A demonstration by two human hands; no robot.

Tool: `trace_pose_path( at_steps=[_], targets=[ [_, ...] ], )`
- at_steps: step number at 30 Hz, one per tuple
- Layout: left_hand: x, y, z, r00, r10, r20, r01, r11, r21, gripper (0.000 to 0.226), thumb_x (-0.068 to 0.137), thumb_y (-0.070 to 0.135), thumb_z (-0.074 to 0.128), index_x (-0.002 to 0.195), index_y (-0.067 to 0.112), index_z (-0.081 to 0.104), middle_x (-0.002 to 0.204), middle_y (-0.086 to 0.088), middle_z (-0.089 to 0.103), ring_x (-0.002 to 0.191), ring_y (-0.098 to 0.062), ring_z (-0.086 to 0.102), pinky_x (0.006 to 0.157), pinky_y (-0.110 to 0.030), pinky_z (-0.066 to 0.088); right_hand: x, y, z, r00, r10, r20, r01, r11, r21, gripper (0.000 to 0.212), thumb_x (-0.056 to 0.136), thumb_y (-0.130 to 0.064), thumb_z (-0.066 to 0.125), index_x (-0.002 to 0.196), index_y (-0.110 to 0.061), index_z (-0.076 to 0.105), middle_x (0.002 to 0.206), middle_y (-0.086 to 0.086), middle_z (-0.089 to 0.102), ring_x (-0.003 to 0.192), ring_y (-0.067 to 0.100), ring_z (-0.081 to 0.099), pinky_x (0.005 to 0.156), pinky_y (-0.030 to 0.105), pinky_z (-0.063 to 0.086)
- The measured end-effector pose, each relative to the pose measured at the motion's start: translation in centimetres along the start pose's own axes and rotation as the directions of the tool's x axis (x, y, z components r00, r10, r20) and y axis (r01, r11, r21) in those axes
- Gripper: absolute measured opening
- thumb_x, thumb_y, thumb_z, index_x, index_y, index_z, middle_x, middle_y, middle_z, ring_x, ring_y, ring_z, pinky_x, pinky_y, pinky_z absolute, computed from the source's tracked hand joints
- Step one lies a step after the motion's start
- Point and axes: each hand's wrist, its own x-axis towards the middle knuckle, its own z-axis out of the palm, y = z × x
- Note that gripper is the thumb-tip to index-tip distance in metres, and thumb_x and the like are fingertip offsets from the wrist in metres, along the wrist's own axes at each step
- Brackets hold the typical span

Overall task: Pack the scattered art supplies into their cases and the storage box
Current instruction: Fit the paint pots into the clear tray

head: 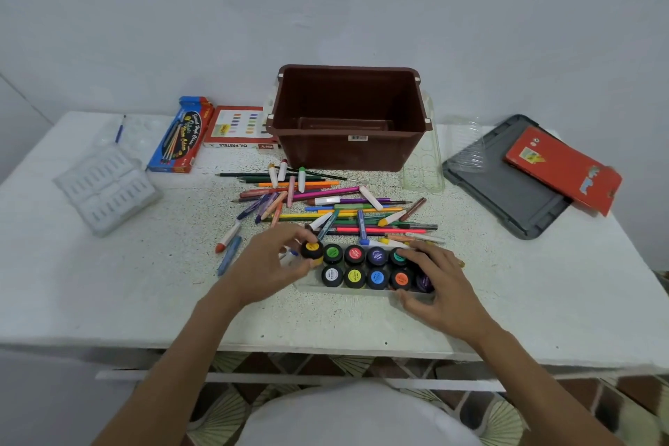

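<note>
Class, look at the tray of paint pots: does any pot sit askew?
Yes: the yellow-lidded pot at the tray's left end is tilted, not seated like the other pots; the left hand grips it.

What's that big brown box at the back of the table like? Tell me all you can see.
The brown box is a deep rectangular tub of dark, glossy plastic, with a rolled rim and walls tapering downward. It stands upright, lidless, at the far edge of the table, by the wall. Nothing shows inside. A white barcode sticker sits on its near wall. An oil pastels box lies by its left side.
</note>
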Motion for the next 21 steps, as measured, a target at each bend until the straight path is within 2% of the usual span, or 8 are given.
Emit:
trace_pose_path(
  at_steps=[5, 9, 13, 16, 21],
  targets=[
    [-1.2, -0.5, 0.8, 1.000, 0.021, -0.006, -0.020, 0.997, 0.077, 0.031, 0.079, 0.016, 0.078, 0.102, 0.029, 0.063, 0.101, 0.011, 0.065, 0.094, -0.006, 0.060, 0.083, -0.017, 0.047, 0.0, -0.1, 0.1, 1.000, 0.006, -0.002, -0.006, 1.000, -0.003, 0.062, 0.082, -0.058, 0.061, 0.137, -0.032, 0.052, 0.143, -0.013, 0.043, 0.129, 0.014, 0.039, 0.106, 0.030, 0.030],
    [-1.5, -1.0, 1.1, 0.998, 0.058, 0.011, -0.059, 0.990, 0.130, 0.031, 0.079, 0.014, 0.078, 0.104, 0.026, 0.064, 0.099, 0.010, 0.062, 0.091, -0.004, 0.058, 0.082, -0.012, 0.045, -0.1, -0.3, 0.0, 1.000, 0.015, -0.002, -0.015, 1.000, 0.003, 0.062, 0.081, -0.058, 0.061, 0.137, -0.033, 0.052, 0.143, -0.014, 0.042, 0.128, 0.010, 0.036, 0.106, 0.030, 0.030],
    [-1.7, -1.5, 1.7, 0.995, 0.103, -0.008, -0.099, 0.977, 0.190, 0.028, 0.078, 0.016, 0.079, 0.103, 0.021, 0.066, 0.103, 0.009, 0.060, 0.091, -0.001, 0.058, 0.082, -0.021, 0.048, 0.0, -0.4, -0.1, 1.000, 0.024, 0.009, -0.024, 1.000, 0.005, 0.062, 0.081, -0.058, 0.061, 0.137, -0.034, 0.051, 0.143, -0.013, 0.042, 0.129, 0.012, 0.036, 0.106, 0.031, 0.031],
    [-2.2, -1.9, 2.2, 0.988, 0.150, -0.047, -0.134, 0.960, 0.245, 0.026, 0.079, 0.021, 0.080, 0.100, 0.020, 0.065, 0.109, 0.008, 0.059, 0.100, -0.007, 0.059, 0.086, -0.026, 0.051, 0.0, -0.5, -0.2, 1.000, 0.022, 0.007, -0.022, 1.000, -0.004, 0.062, 0.081, -0.057, 0.061, 0.137, -0.032, 0.052, 0.143, -0.012, 0.043, 0.127, 0.012, 0.037, 0.105, 0.031, 0.031],
    [-2.9, -2.2, 2.5, 0.980, 0.189, -0.063, -0.167, 0.951, 0.261, 0.018, 0.081, 0.029, 0.074, 0.095, 0.019, 0.067, 0.109, 0.007, 0.058, 0.101, -0.007, 0.060, 0.085, -0.022, 0.051, -0.1, -0.4, -0.3, 0.999, 0.034, 0.021, -0.033, 0.999, -0.020, 0.063, 0.081, -0.057, 0.061, 0.138, -0.032, 0.051, 0.143, -0.012, 0.042, 0.128, 0.008, 0.034, 0.105, 0.028, 0.029]
  ],
)
